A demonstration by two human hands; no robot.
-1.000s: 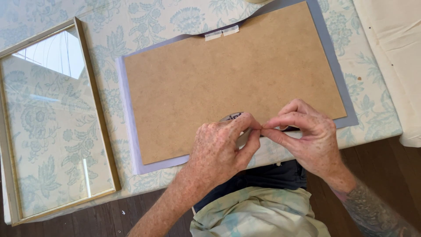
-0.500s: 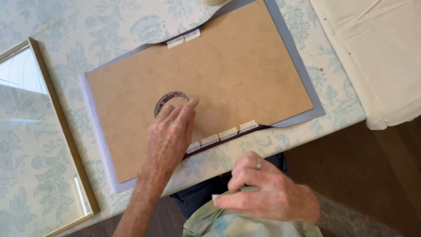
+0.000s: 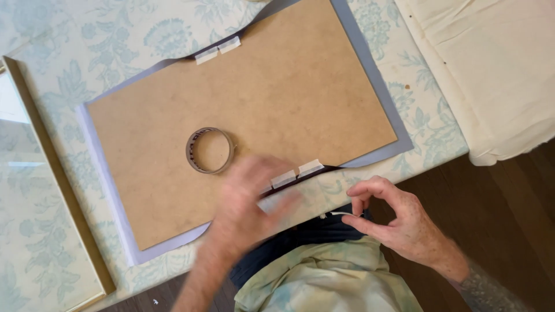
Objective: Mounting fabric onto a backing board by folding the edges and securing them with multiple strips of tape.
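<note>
Two hands are busy at the bottom of the frame; the left hand point(image 3: 245, 205) is a blur over the low edge of the brown backing board point(image 3: 243, 110), and I cannot tell if it is open or shut; the right hand point(image 3: 399, 219) pinches a small white strip of tape point(image 3: 341, 214) just off the table edge; the tape roll point(image 3: 210, 150) lies flat on the board, mid-frame; two tape pieces point(image 3: 298, 173) already sit on the low edge; it looks like the taping step, and the strip needs pressing flat over that edge.
</note>
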